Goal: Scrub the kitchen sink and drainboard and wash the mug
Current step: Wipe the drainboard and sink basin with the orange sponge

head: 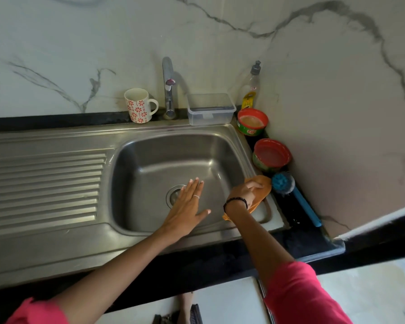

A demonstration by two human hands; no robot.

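Observation:
A steel sink basin sits in the counter, with a ribbed drainboard on its left. My left hand hovers flat over the basin beside the drain, fingers straight. My right hand grips an orange cloth on the basin's right rim. A white mug with red flowers stands upright behind the sink, left of the tap.
A clear plastic box stands right of the tap. In the right corner are a dish-soap bottle, two red-rimmed soap tubs and a blue brush. Marble walls close off the back and right.

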